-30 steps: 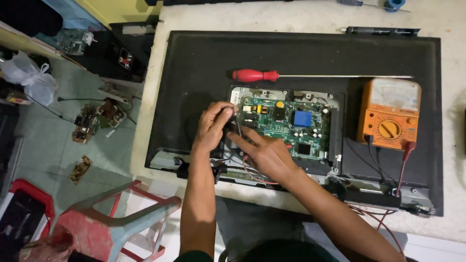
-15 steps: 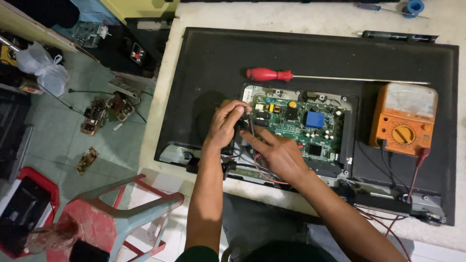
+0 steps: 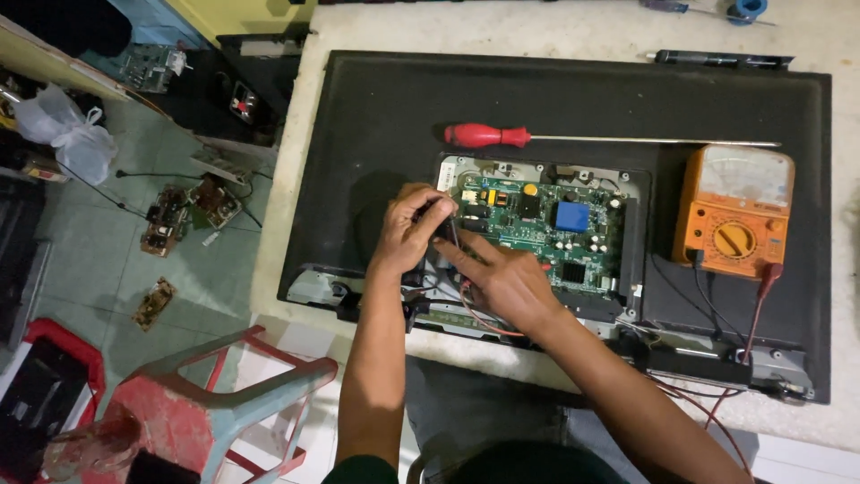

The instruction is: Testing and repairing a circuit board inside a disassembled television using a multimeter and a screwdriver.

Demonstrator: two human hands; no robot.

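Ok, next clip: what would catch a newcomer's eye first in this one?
Probably the green circuit board laid bare in the middle of the big black panel, with both hands meeting at its left edge: the left hand pinches something small and dark there, and the right hand points a finger at the same spot. Next come the orange meter at the right and the red-handled screwdriver lying above the board.

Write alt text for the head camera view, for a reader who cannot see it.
Seen from above, a person's left hand and right hand work at the left edge of a green circuit board set in the opened back of a flat television lying on a pale table. A red-handled screwdriver and an orange multimeter rest on the television's back.
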